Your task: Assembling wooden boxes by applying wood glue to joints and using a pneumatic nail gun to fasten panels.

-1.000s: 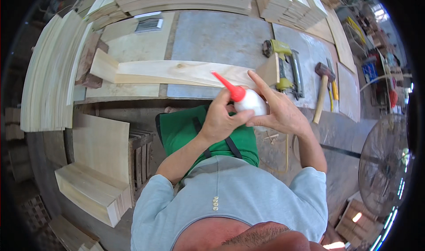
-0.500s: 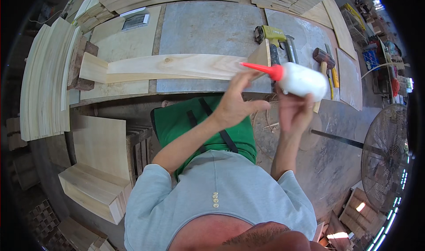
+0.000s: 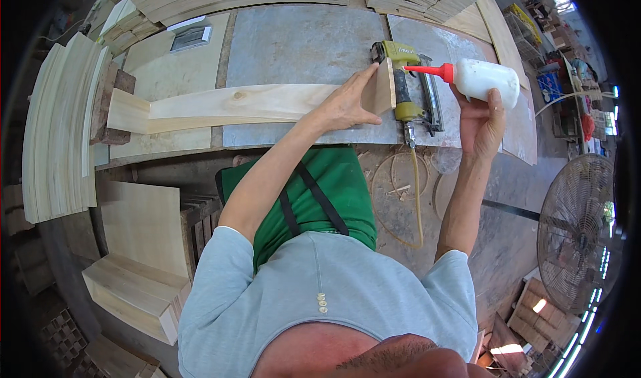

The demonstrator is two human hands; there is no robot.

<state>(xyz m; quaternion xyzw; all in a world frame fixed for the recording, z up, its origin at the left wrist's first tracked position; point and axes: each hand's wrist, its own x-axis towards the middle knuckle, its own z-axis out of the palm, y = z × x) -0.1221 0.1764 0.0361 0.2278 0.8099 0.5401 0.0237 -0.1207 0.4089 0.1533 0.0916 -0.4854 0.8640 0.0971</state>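
Observation:
My right hand (image 3: 481, 126) is closed around a white squeeze glue bottle (image 3: 487, 83) with a long red nozzle. The bottle lies nearly level, its tip pointing left, close to the outer side of an upright end board (image 3: 385, 90). That board stands at the right end of a long pale wooden plank (image 3: 247, 103), which has another end piece (image 3: 129, 111) at its left. My left hand (image 3: 342, 104) spans the right end board from the inner side, fingers at its far edge and thumb at the near edge. Behind the nozzle lies a yellow-green nail gun (image 3: 399, 51), partly hidden.
An air hose (image 3: 419, 204) hangs from the nail gun over the bench edge. Wood strips (image 3: 57, 131) are stacked at the left, more boards (image 3: 427, 4) at the back. A standing fan (image 3: 577, 234) is at the right, and a wooden box (image 3: 137, 291) is at lower left.
The glue bottle has moved right and away from me, its nozzle passing from above the plank to beyond the end board. My left hand has closed onto that board.

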